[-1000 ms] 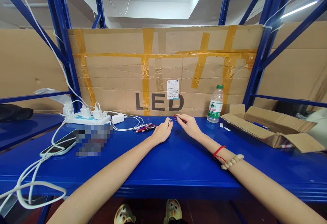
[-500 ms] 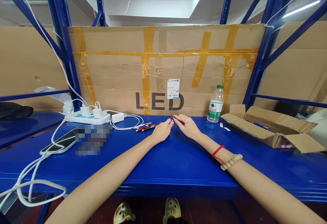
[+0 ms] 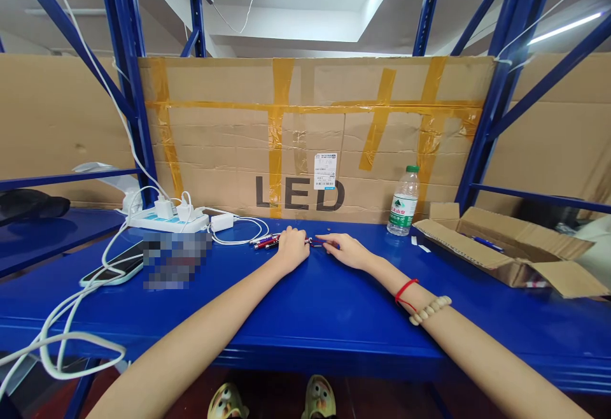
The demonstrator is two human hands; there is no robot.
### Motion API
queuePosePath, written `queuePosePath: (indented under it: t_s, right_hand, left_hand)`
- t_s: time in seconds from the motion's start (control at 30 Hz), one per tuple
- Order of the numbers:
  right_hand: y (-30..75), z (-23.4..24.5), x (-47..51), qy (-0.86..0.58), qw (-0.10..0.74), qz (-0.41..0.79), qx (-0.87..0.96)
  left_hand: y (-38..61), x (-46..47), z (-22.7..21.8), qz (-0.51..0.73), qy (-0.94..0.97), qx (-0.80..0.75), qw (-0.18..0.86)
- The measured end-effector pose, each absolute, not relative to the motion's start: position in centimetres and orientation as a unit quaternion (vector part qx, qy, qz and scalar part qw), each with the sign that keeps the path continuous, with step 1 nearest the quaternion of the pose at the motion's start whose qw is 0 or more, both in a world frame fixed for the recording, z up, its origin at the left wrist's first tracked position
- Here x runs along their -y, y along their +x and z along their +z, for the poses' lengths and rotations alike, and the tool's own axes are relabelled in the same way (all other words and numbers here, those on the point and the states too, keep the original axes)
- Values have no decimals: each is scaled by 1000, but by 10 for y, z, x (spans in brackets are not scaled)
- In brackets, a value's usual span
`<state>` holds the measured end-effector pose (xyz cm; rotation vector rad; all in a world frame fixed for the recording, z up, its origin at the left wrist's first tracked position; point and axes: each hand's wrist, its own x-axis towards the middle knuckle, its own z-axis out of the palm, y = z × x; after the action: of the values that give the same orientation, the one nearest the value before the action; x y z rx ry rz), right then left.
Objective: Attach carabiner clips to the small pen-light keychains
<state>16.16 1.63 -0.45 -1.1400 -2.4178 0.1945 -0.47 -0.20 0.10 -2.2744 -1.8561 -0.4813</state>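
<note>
Both my hands rest on the blue shelf (image 3: 305, 304) near the cardboard wall. My left hand (image 3: 292, 248) is closed around one end of a small red pen-like item (image 3: 315, 241) that lies between the hands. My right hand (image 3: 347, 251) pinches its other end with fingers together. Just left of my left hand lies a small pile of pens (image 3: 263, 241), red, dark and silver. What exactly the item is stays too small to tell.
A white power strip (image 3: 168, 219) with chargers and white cables (image 3: 62, 317) sits at the left, beside a phone (image 3: 112, 272). A water bottle (image 3: 403, 201) stands right of the hands. An open cardboard box (image 3: 506, 247) lies at the far right. A taped cardboard sheet marked LED backs the shelf.
Both hands came together on the small red item and lowered it toward the shelf, moving slightly left toward the pile of pens. The camera tilted a little.
</note>
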Motion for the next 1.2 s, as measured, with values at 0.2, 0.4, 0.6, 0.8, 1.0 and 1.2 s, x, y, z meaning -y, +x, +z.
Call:
queuePosePath:
  t_s: [0.2, 0.4, 0.6, 0.8, 1.0, 1.2]
  right_hand:
    - [160, -2, -13, -410, 213, 55, 885]
    - [162, -8, -20, -406, 214, 45, 887]
    - [162, -10, -22, -401, 222, 44, 888]
    - [162, -8, -18, -407, 215, 43, 887]
    - [162, -6, -15, -408, 214, 32, 887]
    - [165, -1, -17, -471, 309, -35, 826]
  left_hand:
    - [0, 9, 7, -127, -719, 679, 79]
    - [1, 12, 11, -79, -692, 710, 100]
    - [-5, 13, 18, -54, -634, 763, 114]
    - [-33, -11, 25, 5, -596, 803, 21]
    - [-39, -12, 22, -13, -593, 802, 69]
    - [-32, 3, 32, -2, -627, 773, 94]
